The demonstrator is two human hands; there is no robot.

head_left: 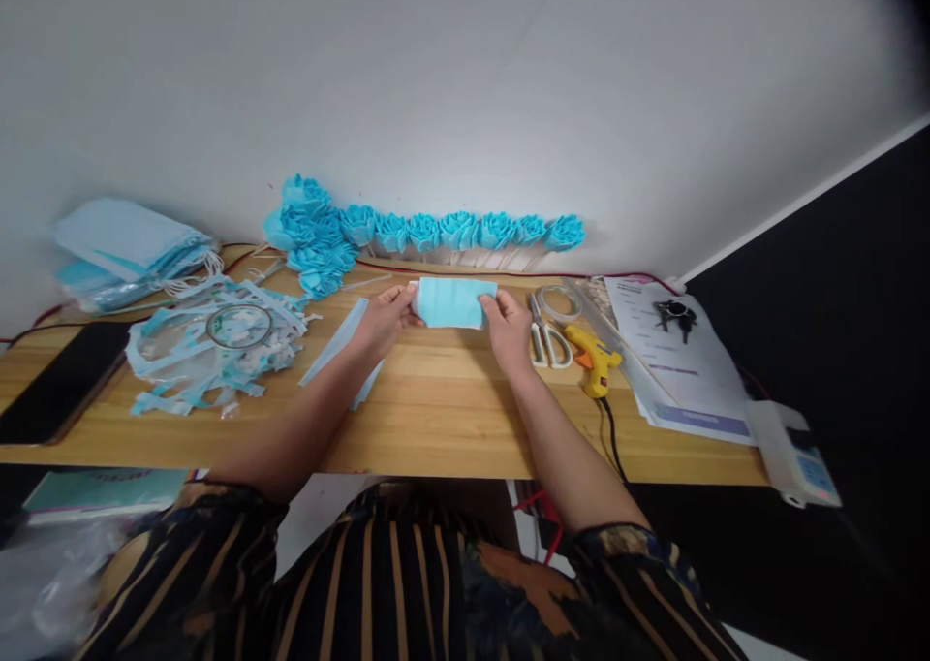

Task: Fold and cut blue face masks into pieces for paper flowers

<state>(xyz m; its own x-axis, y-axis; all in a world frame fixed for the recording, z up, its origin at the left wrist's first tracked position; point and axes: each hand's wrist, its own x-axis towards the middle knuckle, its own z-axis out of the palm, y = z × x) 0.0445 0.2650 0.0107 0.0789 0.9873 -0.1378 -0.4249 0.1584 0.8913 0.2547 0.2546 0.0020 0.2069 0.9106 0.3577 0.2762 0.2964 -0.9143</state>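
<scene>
My left hand (387, 316) and my right hand (507, 326) each pinch one end of a light blue rectangular piece of mask fabric (451, 302), held just above the wooden table (436, 419). The fingers of both hands are closed on its short edges. Behind it, a row of blue fabric roses (436, 230) lies along the wall. A strip of blue fabric (340, 345) lies on the table under my left forearm.
A heap of cut mask scraps with a tape roll (238, 326) lies at left, beside a stack of masks (123, 249) and a black phone (62, 382). Scissors (544, 336), a yellow glue gun (594, 359) and papers (675, 361) lie at right.
</scene>
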